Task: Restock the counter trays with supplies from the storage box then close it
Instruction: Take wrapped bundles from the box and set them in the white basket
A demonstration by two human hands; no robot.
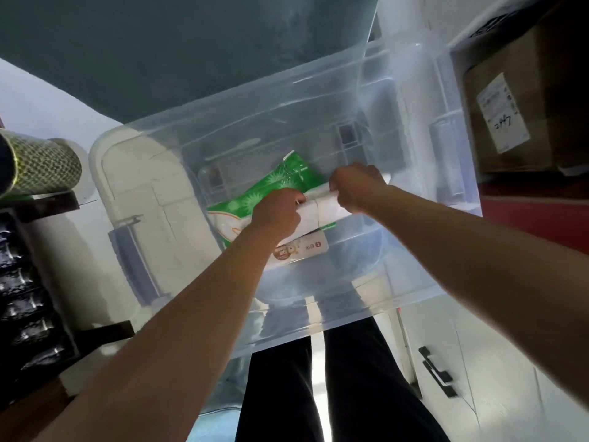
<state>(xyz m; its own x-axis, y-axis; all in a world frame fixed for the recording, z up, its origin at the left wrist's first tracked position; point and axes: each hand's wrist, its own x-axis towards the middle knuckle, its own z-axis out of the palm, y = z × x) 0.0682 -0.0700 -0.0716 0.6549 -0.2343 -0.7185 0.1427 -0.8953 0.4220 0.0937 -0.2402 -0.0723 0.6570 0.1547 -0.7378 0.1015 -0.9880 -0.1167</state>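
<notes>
Both forearms reaching down into clear storage box [414, 148], lid [143, 193] off and lying beside it at left. Left hand [277, 215] and right hand [357, 189] close together, each gripping one end of white bundle [318, 212], fingers curled round it. Under the bundle, green pack [255, 199] and white carton [302, 250] on box floor. Black tray [28, 282] of dark packets at far left; cardboard box [510, 106] at upper right. Step in hand, as judged: fetching supplies, not yet restocking. Next move likely calls for lifting bundle clear of box wall, keeping both grips level, then carrying left toward trays. Closing still to come.
</notes>
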